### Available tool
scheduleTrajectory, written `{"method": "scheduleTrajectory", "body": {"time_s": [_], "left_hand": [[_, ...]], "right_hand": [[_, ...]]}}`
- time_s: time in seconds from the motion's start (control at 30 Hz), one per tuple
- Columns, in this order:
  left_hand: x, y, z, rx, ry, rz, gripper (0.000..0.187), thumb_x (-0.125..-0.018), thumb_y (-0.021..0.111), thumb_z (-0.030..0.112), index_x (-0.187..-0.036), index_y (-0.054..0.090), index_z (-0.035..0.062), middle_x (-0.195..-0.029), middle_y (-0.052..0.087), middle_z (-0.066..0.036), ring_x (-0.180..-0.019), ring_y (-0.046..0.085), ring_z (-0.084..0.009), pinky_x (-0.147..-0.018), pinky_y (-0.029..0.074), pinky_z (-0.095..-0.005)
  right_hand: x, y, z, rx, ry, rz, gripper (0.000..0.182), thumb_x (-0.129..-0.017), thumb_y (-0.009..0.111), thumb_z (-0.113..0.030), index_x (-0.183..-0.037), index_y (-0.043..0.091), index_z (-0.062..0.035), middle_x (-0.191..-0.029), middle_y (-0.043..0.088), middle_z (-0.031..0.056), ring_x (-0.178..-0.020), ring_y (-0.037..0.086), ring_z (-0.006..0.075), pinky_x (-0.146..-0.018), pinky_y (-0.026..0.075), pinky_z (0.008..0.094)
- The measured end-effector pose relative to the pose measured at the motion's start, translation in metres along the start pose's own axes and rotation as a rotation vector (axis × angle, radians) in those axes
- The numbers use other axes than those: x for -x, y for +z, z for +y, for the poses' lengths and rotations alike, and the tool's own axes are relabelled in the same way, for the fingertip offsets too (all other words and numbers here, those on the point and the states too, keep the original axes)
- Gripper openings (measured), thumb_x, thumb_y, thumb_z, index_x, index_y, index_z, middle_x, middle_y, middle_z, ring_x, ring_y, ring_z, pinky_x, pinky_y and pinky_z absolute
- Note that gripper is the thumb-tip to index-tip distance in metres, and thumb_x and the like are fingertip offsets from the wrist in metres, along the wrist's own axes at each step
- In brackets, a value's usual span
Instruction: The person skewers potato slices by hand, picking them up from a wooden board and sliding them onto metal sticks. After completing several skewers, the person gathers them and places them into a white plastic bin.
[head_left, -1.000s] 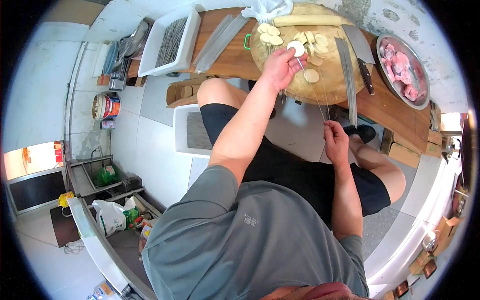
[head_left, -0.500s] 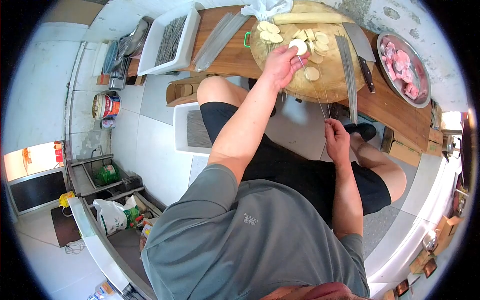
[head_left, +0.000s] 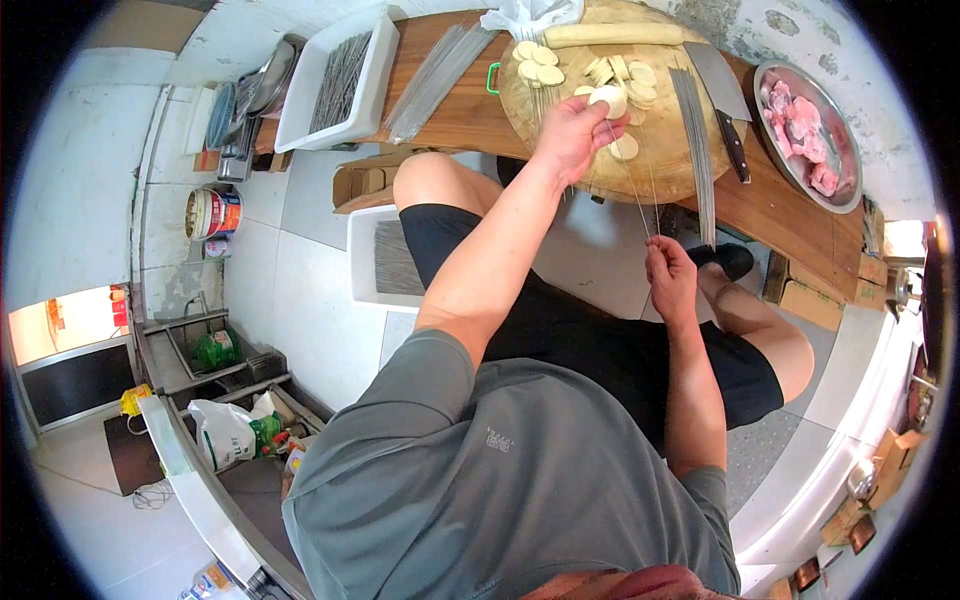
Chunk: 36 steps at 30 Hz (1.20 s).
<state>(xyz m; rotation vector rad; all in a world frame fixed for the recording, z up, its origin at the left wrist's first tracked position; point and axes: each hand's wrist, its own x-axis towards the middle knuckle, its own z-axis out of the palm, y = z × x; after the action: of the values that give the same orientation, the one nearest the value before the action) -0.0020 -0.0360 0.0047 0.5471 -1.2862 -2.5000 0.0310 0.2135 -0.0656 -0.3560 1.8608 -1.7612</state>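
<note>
My left hand (head_left: 580, 138) pinches a round pale slice (head_left: 608, 101) between thumb and fingers above the wooden chopping board (head_left: 540, 115). Lower and to the right, my right hand (head_left: 672, 275) is closed on the ends of thin skewers (head_left: 643, 208) that reach up toward the slice. Whether a tip is inside the slice is too small to tell. More pale slices (head_left: 643, 76) lie in a pile on the board, and one group (head_left: 538, 65) sits at its upper left. A long pale roll (head_left: 610, 35) lies along the far edge.
A cleaver (head_left: 716, 82) and a bundle of skewers (head_left: 692, 150) lie right of the slices. Farther right stands a metal bowl (head_left: 848, 188) with pink meat (head_left: 803, 125). A white bin (head_left: 295, 118) of skewers and another bundle (head_left: 438, 85) are at left.
My left hand has moved slightly right and down with the slice. My right hand has shifted very slightly left, still holding the skewers.
</note>
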Motion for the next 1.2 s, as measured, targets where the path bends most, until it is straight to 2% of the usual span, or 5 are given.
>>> {"method": "scheduleTrajectory", "body": {"time_s": [0.23, 0.33, 0.53, 0.93, 1.2], "left_hand": [[0.003, 0.001, -0.006, -0.025, -0.041, -0.028, 0.025, -0.097, 0.047, 0.013, -0.114, 0.053, -0.0039, -0.106, 0.064, -0.015, -0.092, 0.065, -0.0225, -0.079, 0.054, -0.0314], [0.003, 0.001, -0.003, 0.111, -0.042, -0.022, 0.028, -0.098, 0.047, 0.018, -0.114, 0.053, -0.0037, -0.106, 0.064, -0.014, -0.093, 0.065, -0.024, -0.079, 0.054, -0.0335], [0.005, 0.004, -0.004, 0.022, -0.006, -0.02, 0.031, -0.099, 0.046, 0.023, -0.113, 0.054, -0.0035, -0.105, 0.064, -0.014, -0.094, 0.065, -0.0246, -0.08, 0.054, -0.0355], [0.015, 0.012, -0.01, -0.002, -0.038, -0.033, 0.029, -0.098, 0.048, 0.023, -0.107, 0.057, -0.0029, -0.099, 0.065, -0.013, -0.09, 0.065, -0.0229, -0.079, 0.053, -0.0331], [0.025, 0.016, -0.038, -0.074, -0.145, -0.022, 0.027, -0.098, 0.047, 0.022, -0.109, 0.057, -0.0013, -0.101, 0.064, -0.012, -0.088, 0.065, -0.0228, -0.078, 0.054, -0.0338]], "right_hand": [[-0.002, 0.003, 0.0, -0.099, 0.039, -0.006, 0.013, -0.094, 0.055, -0.012, -0.098, 0.061, -0.0016, -0.066, 0.05, -0.0059, -0.056, 0.041, 0.0031, -0.049, 0.033, 0.02], [-0.006, 0.001, 0.003, -0.124, 0.029, -0.005, 0.012, -0.094, 0.055, -0.012, -0.098, 0.061, -0.0018, -0.065, 0.049, -0.0063, -0.055, 0.04, 0.003, -0.048, 0.033, 0.0201], [-0.005, 0.001, 0.001, -0.15, 0.06, -0.019, 0.012, -0.094, 0.055, -0.012, -0.098, 0.061, -0.0024, -0.065, 0.049, -0.0057, -0.055, 0.041, 0.0032, -0.048, 0.033, 0.0201], [-0.007, 0.0, 0.005, -0.148, 0.021, -0.048, 0.012, -0.094, 0.055, -0.012, -0.098, 0.061, -0.0019, -0.066, 0.05, -0.0049, -0.055, 0.042, 0.0036, -0.048, 0.035, 0.0199], [-0.011, 0.003, -0.004, -0.166, 0.064, -0.011, 0.013, -0.094, 0.055, -0.013, -0.098, 0.061, -0.0019, -0.064, 0.049, -0.0051, -0.053, 0.041, 0.0034, -0.046, 0.033, 0.0199]]}}
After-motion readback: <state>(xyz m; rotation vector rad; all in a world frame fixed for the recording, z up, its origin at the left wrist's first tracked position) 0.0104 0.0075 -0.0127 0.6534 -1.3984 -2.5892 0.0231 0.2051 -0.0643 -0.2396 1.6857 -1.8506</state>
